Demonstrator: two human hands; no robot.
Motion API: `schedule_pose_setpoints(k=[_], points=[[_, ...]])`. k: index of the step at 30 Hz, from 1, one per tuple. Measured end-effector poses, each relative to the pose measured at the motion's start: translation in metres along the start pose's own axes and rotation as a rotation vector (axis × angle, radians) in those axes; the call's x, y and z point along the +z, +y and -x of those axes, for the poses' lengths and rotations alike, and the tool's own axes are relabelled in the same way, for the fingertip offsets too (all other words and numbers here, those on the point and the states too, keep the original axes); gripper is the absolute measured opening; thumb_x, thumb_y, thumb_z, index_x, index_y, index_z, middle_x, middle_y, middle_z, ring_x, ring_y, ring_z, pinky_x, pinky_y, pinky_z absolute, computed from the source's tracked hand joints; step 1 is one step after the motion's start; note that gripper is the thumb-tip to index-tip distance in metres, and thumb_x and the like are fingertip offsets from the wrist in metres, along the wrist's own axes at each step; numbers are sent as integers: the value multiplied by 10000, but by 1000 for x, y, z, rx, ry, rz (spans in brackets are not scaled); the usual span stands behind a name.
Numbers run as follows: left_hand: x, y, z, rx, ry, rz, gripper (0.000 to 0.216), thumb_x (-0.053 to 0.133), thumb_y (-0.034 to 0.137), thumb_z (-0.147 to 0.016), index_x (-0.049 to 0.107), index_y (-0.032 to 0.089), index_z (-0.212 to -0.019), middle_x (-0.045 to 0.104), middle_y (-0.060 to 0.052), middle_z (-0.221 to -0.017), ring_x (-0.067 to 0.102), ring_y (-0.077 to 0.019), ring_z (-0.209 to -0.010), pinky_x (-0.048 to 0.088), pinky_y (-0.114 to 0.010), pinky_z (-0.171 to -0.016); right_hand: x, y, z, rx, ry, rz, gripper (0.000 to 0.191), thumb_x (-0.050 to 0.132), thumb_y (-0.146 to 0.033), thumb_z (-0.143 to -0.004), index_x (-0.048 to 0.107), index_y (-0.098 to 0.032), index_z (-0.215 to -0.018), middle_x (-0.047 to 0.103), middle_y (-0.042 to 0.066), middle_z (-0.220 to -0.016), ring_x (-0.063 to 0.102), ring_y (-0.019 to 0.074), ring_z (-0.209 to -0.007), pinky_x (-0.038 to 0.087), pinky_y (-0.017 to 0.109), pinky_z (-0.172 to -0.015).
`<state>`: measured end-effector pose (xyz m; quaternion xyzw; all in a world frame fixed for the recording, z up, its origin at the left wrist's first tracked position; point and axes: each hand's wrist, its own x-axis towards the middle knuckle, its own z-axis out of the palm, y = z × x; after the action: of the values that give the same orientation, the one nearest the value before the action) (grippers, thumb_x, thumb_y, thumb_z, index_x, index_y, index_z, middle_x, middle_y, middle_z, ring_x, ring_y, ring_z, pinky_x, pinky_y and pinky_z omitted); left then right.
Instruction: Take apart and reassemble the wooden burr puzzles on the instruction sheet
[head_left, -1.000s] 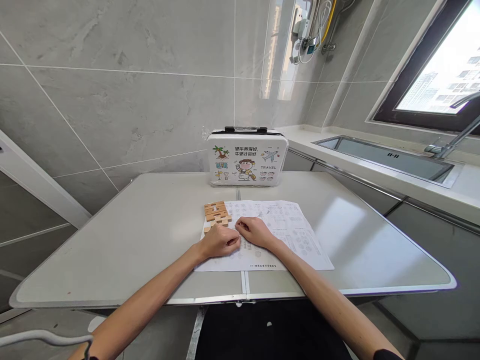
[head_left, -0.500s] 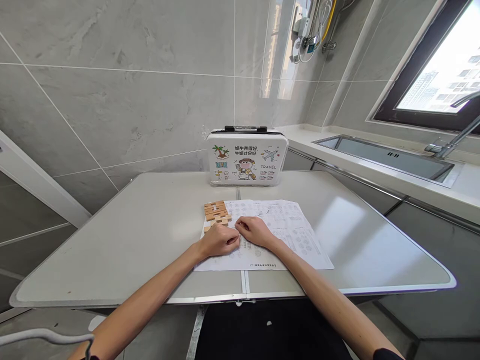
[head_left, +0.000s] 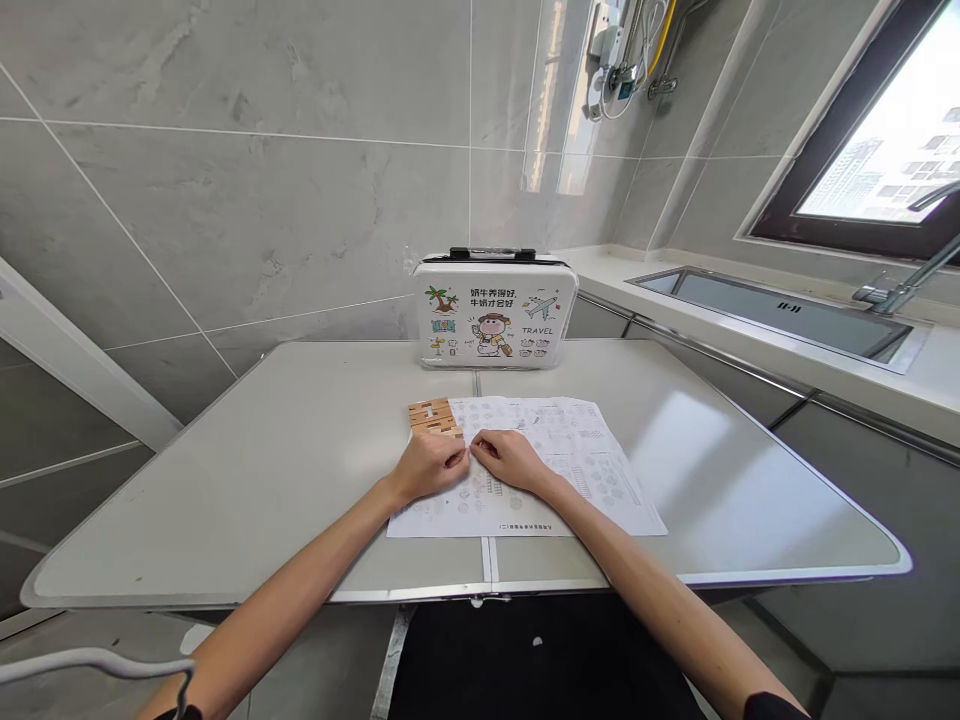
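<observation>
My left hand (head_left: 430,466) is closed, its curled fingers turned inward over the left part of a printed paper sheet (head_left: 525,508). Just beyond it lie wooden puzzle pieces (head_left: 429,411), brown and notched, at the sheet's far left corner; the hand covers the nearer ones. My right hand (head_left: 511,458) rests on the middle of the sheet, also closed, with its fingertips close to the left hand. Whatever either hand may hold is hidden by the fingers. Rows of small drawings and print cover the sheet.
A white case (head_left: 493,315) with cartoon prints and a black handle stands at the table's back edge. The pale folding table (head_left: 225,480) has a metal seam down its middle. To the right are a counter with a sink (head_left: 780,312) and a faucet (head_left: 900,290).
My left hand has shifted slightly away from me and to the left, now covering the lighter wooden pieces that showed before. My right hand has stayed almost still.
</observation>
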<state>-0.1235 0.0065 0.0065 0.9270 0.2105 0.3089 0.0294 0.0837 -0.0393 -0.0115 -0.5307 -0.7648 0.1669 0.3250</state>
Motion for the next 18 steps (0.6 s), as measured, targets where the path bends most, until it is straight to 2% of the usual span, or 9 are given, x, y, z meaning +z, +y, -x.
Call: schedule_pose_setpoints(k=[4,6,8,11,14,18], points=[[-5,-16,-5,-233,108,-51,280,542,277,-965,483,222,-697,560,5,-653,525,-165,-641,400,-304,-615,0,1,0,-9,-5,17,143,576,-243,-988,682,-215,-896,653,-19,-714,542,131,-641,348,248,-645],[-7,-24,-7,-294,128,-44,191,568,316,-963,545,225,-796,648,-28,-809,591,-212,-847,476,-339,-774,0,1,0,-17,-9,22,147,572,-240,-991,678,-214,-894,649,-19,-712,537,130,-635,347,248,-644],[-7,-33,-8,-356,142,-39,133,586,346,-956,591,228,-896,683,-46,-934,589,-241,-962,482,-396,-909,0,2,0,-28,-9,22,158,563,-239,-997,672,-213,-886,646,-20,-709,535,128,-632,347,248,-643],[-4,-48,-6,-459,139,28,148,575,363,-962,642,235,-993,700,-62,-1094,575,-261,-1102,470,-427,-996,1,3,0,-36,-10,14,164,556,-239,-1003,667,-209,-886,650,-19,-716,543,127,-640,350,246,-643],[-2,-62,-3,-595,127,118,228,559,421,-972,690,241,-1018,718,-72,-1116,575,-278,-1148,484,-428,-988,1,4,0,-34,-17,12,162,555,-247,-1009,668,-208,-900,651,-17,-721,552,129,-646,358,247,-646],[-4,-75,-1,-674,133,142,256,559,418,-960,726,240,-1038,739,-74,-1125,586,-292,-1164,477,-438,-1008,0,3,0,-27,-26,13,168,550,-256,-1013,671,-209,-907,663,-11,-737,563,134,-659,368,251,-660]])
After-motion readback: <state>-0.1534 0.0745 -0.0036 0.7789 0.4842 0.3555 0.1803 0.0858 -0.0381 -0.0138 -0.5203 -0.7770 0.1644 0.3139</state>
